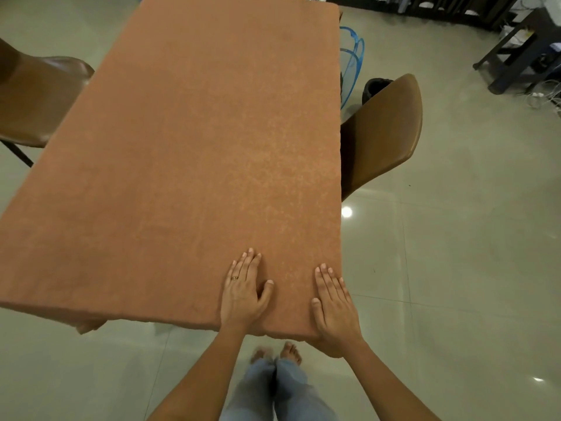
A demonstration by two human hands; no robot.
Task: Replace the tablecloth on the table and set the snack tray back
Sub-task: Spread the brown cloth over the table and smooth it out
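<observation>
smoothing step: the rust-orange tablecloth [194,153] is being pressed flat at the near right corner of the table, judged to be the final tidying of the cloth.
left hand [244,291]: is being laid palm down on the cloth with fingers straight and the thumb spread; nothing is being gripped.
right hand [334,305]: is being laid flat just beside the right edge, fingers straight and together, the heel of the hand sitting over the near edge; nothing is being held.
cloth position: the whole visible top is being covered, with the cloth falling over the near and right edges; no large wrinkles are being shown.
technique advised: flat palms are best being swept outward toward the edges, so that slack is being pushed off the top rather than bunched.
snack tray: is not being seen clearly; small items at the far end are being cut off by the frame.
surroundings: brown chairs [385,129] are being kept close at both long sides.
</observation>
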